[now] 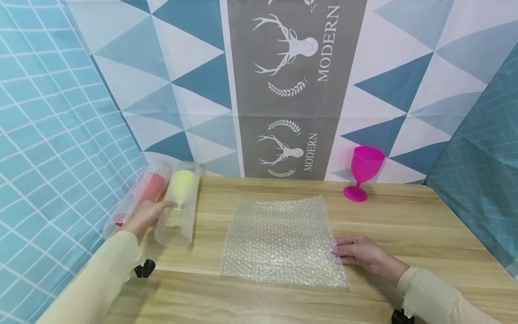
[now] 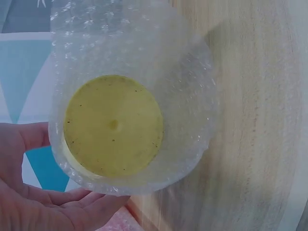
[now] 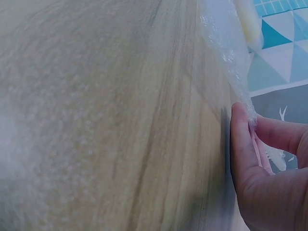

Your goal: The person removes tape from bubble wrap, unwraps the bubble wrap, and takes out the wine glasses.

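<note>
The place is a small screened corner around a wood-grain table (image 1: 408,229). A creased deer-head cloth (image 1: 283,104) closes the upper part of the frame, a tile-patterned cloth (image 1: 48,121) the left edge, a teal cloth (image 1: 481,135) the right. Whether home or studio, I cannot tell.

A pink goblet (image 1: 366,164) stands upright near the back of the wooden table (image 1: 404,225), over to my right. Behind hangs a triangle-patterned cloth (image 1: 421,58), a grey panel (image 1: 295,101) of deer heads and sideways "MODERN" running down it. A white-lined blue cloth (image 1: 44,126) flanks the left; a teal cloth (image 1: 485,121), the right.
</note>
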`<state>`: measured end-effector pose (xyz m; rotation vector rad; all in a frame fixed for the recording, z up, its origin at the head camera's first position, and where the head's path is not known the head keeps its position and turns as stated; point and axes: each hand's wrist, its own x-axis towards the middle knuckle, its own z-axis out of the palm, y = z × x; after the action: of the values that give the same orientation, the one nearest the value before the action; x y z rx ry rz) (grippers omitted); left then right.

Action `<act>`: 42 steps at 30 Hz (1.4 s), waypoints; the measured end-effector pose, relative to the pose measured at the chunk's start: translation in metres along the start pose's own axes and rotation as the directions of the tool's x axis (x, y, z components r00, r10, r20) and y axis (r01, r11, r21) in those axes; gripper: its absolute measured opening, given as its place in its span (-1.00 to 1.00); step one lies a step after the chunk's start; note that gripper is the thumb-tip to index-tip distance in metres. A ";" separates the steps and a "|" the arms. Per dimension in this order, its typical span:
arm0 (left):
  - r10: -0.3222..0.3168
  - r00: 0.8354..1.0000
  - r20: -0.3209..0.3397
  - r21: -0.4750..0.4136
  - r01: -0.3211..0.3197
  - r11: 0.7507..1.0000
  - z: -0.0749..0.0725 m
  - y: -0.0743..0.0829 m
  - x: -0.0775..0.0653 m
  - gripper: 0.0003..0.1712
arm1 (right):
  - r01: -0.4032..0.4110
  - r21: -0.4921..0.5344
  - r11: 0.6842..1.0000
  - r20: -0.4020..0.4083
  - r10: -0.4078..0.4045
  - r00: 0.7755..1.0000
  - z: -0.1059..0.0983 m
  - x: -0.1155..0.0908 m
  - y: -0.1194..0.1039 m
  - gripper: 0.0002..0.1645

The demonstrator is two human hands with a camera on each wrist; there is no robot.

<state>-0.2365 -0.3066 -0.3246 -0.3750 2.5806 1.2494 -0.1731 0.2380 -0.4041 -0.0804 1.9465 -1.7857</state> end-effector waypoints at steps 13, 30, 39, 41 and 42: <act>-0.022 1.000 -0.003 -0.203 0.021 0.979 0.002 0.003 -0.006 0.00 | -0.009 -0.022 1.000 -0.007 0.009 1.000 -0.002 -0.002 -0.002 -0.54; 0.094 0.995 -0.041 -0.404 -0.103 0.909 0.033 0.039 -0.029 -0.17 | -0.004 -0.004 1.000 -0.003 0.004 1.000 -0.002 -0.001 -0.001 -0.63; 0.163 0.980 -0.115 -0.307 -0.191 0.932 0.065 0.062 -0.058 -0.33 | 0.003 0.002 1.000 -0.009 -0.003 1.000 -0.003 -0.002 0.000 -0.44; 0.167 0.977 -0.134 -0.290 -0.199 0.936 0.073 0.065 -0.063 -0.41 | 0.008 0.001 1.000 -0.006 -0.008 1.000 -0.005 -0.002 0.001 -0.42; 0.171 0.976 -0.138 -0.281 -0.204 0.938 0.076 0.066 -0.066 -0.44 | 0.008 0.004 1.000 -0.008 -0.008 1.000 -0.005 -0.002 0.002 -0.43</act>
<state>-0.1889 -0.1984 -0.3005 -0.2621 2.5731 1.7360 -0.1726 0.2440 -0.4049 -0.0801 1.9511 -1.7971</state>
